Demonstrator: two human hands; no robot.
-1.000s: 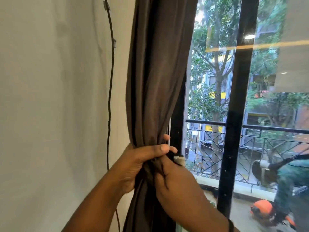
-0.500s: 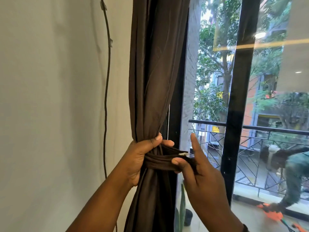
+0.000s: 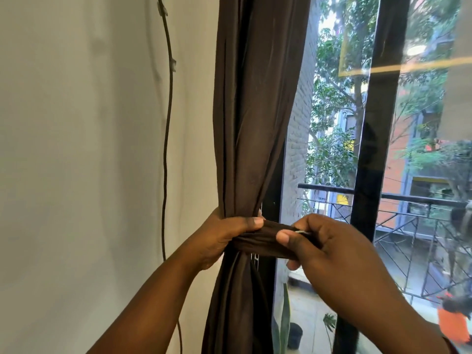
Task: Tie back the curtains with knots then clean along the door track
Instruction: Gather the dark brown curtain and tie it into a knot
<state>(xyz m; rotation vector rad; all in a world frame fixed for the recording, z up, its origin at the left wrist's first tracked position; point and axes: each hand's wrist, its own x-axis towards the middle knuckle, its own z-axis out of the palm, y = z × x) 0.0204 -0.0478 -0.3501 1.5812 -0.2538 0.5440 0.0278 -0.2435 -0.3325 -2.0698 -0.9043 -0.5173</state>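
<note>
So the person is standing at the glass door (image 3: 332,123) with the dark brown curtain (image 3: 252,111) bunched up against the left side of the frame, right next to the white wall (image 3: 76,149). The left hand (image 3: 224,238) is gripping the gathered bundle, thumb lying across the front of it. The right hand (image 3: 329,251) is pinching the end of the wrap band (image 3: 260,242) that's going around the bundle, thumb and fingers curled tight on it and pulling it out to the right.

Stuff that could go sideways, just guessing here: the band is only being held by tension, not knotted yet, so if either grip is loosening the wrap is probably sliding down or uncoiling and the folds are spilling back over the glass. Pulling too hard sideways could also be dragging on whatever is holding the curtain up top, which isn't in view. There's also a black cable (image 3: 167,149) running down the wall close by that an elbow might be snagging.

Compared with half a second back, the right hand is now closing properly on the band tip instead of having its index finger sticking up, and the band is looking stretched tauter and further out from the bundle. The left hand is sitting in about the same spot.
</note>
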